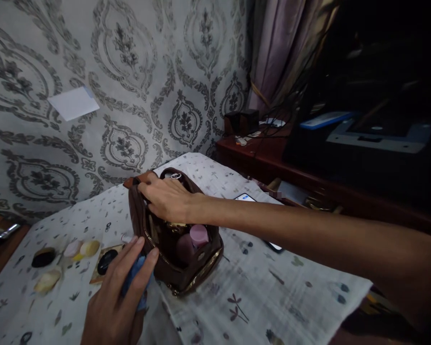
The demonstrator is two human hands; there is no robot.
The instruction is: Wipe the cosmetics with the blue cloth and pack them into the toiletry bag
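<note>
A dark brown handbag point(165, 268) with gold zips stands unzipped on a patterned white cloth. My right hand point(170, 199) reaches across its opening, fingers bent over the far left rim; some fingertips are hidden. An orange-brown leather-like piece point(131, 182) shows beside those fingers. Inside the bag are a pink round-topped container point(199, 235) and another pinkish item point(185, 248). My left hand point(115, 297) is at the bag's near left side, fingers stretched out and tips close to the zipped edge. Something blue and crumpled point(133, 274) shows between and behind these fingers, partly covered.
Left of the bag lie a black round item point(43, 258), small yellow and pinkish pieces point(82, 249) and a square compact-like item point(106, 262). A phone point(244, 197) lies partly under my right forearm. A red-brown wooden desk point(266, 155) stands at right, against the patterned wall.
</note>
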